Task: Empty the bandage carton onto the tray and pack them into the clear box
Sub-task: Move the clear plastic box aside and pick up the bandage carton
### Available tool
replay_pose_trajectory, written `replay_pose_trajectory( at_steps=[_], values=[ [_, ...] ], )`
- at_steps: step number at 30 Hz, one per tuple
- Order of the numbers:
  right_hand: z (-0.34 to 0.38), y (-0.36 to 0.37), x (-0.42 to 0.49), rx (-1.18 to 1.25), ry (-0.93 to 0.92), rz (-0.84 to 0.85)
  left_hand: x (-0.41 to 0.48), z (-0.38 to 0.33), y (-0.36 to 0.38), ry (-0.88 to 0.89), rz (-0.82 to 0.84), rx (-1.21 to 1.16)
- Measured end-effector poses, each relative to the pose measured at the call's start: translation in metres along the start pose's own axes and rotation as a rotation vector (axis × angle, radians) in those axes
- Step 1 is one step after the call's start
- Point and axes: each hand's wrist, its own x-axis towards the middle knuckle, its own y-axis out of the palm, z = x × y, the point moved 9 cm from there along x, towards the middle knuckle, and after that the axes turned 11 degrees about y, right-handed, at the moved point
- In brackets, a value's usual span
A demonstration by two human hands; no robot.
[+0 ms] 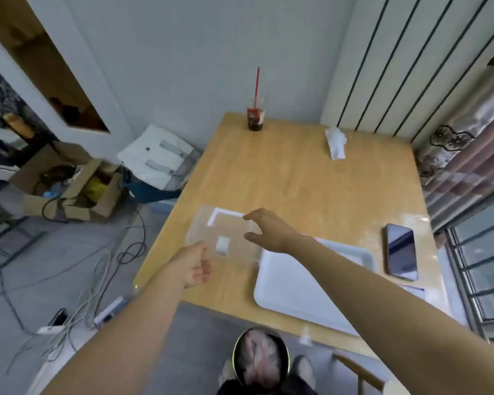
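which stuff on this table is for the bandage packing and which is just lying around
For the job:
clear box
white tray
small white packet in the box
left hand and right hand, both open at the box

Lying about:
drink cup with straw
phone
crumpled tissue

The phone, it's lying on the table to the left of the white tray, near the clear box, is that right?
Not quite. The head view shows the phone lying on the table to the right of the white tray, on the side away from the clear box, which sits at the tray's left.
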Motion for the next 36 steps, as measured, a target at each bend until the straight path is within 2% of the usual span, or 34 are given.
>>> replay_pose_trajectory(
  at_steps=[3,7,15,19,24,28,30,33,36],
  values=[
    [-0.005,0.021,0.01,-0.11,0.042,-0.033,0.011,0.022,0.016,-0.091,0.051,-0.149],
    [-0.009,0.03,0.013,-0.149,0.044,-0.124,0.034,0.033,0.037,-0.071,0.089,-0.284],
    [-0.013,0.038,0.015,-0.152,0.022,-0.2,0.05,0.039,0.045,-0.031,0.087,-0.268],
    [-0.014,0.045,0.017,-0.113,0.021,-0.173,0.051,0.039,0.044,-0.038,0.083,-0.298],
    [-0.015,0.047,0.02,-0.178,0.027,-0.181,0.053,0.032,0.04,0.01,0.013,-0.301],
    [-0.017,0.048,0.021,-0.252,0.03,-0.181,0.052,0.032,0.039,0.021,0.053,-0.23],
    [-0.017,0.047,0.023,-0.286,0.026,-0.197,0.049,0.031,0.036,0.018,0.05,-0.3],
    [-0.016,0.039,0.023,-0.206,-0.006,-0.229,0.045,0.03,0.029,0.005,-0.009,-0.406],
    [-0.016,0.028,0.022,-0.042,-0.038,-0.194,0.04,0.03,0.033,-0.016,-0.016,-0.38]
  ],
)
